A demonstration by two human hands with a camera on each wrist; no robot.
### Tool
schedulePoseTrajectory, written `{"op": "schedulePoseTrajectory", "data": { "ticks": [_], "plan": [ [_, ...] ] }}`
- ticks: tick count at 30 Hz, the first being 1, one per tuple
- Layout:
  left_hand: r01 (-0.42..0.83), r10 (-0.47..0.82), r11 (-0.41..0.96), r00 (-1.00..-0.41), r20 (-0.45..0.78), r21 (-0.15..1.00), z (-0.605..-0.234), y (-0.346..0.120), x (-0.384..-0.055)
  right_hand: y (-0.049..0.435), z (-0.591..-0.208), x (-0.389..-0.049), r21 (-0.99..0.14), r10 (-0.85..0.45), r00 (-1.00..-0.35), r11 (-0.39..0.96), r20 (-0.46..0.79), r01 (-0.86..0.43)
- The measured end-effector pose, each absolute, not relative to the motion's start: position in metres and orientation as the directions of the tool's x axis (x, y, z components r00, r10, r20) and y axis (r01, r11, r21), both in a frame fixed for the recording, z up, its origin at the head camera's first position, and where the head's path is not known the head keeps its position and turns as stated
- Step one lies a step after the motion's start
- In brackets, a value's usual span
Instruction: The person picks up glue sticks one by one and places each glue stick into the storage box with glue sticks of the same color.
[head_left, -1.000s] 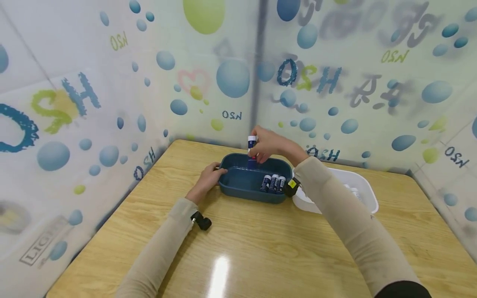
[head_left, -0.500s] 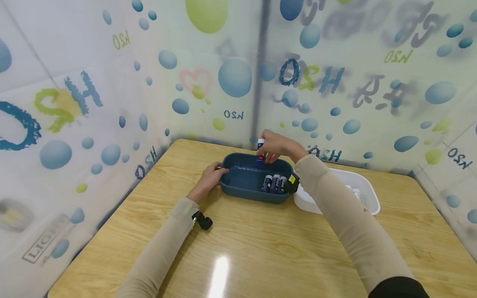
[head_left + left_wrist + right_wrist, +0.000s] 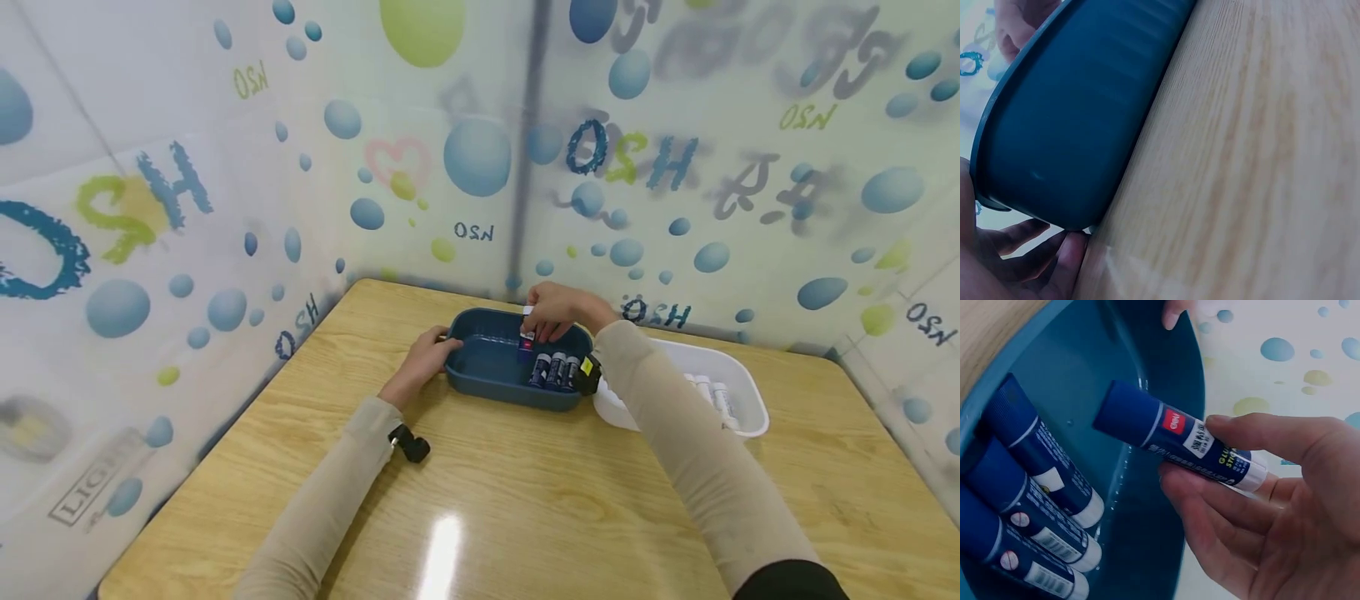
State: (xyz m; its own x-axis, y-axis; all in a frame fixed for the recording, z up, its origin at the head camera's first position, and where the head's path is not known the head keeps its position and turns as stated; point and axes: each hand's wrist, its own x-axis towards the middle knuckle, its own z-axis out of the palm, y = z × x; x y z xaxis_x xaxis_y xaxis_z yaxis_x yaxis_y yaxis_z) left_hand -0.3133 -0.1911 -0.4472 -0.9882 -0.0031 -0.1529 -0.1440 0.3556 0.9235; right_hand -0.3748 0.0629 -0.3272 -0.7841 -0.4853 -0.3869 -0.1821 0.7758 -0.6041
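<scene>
My left hand [image 3: 423, 360] grips the left end of a dark blue plastic bin [image 3: 495, 390], thumb over the rim and fingers against the outer wall. In the right wrist view, my right hand [image 3: 1254, 494] pinches a dark blue glue stick [image 3: 1175, 431] between thumb and fingers, near its white end. That glue stick is held inside the bin's rim, above the floor, tilted in the right wrist view. Three more glue sticks [image 3: 1060, 456] lie side by side at the bin's right end, their white ends pointing the same way.
A white tub [image 3: 752, 396] stands right of the blue bin, partly covered by my right forearm. Several white-looking sticks [image 3: 703, 385] lie in it. The wooden table [image 3: 525, 500] backs onto patterned curtain-like walls [image 3: 480, 100].
My right hand has moved a little right and lowered the glue stick from above the rim down into the blue bin. My left hand has kept its grip on the bin.
</scene>
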Motion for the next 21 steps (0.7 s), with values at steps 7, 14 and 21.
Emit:
{"op": "schedulePoseTrajectory", "data": {
  "ticks": [7, 14, 21],
  "plan": [
    [-0.148, -0.007, 0.344, -0.988, -0.155, 0.927, -0.449, -0.191, -0.311, 0.058, -0.340, -0.375, -0.569, -0.497, -0.757, 0.797, -0.425, -0.204],
    [-0.143, -0.001, 0.358, -0.988, -0.153, 0.923, -0.448, -0.191, -0.312, 0.062, -0.345, -0.375, -0.534, -0.489, -0.749, 0.817, -0.447, -0.215],
    [-0.137, -0.004, 0.375, -0.989, -0.146, 0.917, -0.447, -0.190, -0.313, 0.064, -0.349, -0.372, -0.522, -0.474, -0.751, 0.828, -0.460, -0.203]
  ]
}}
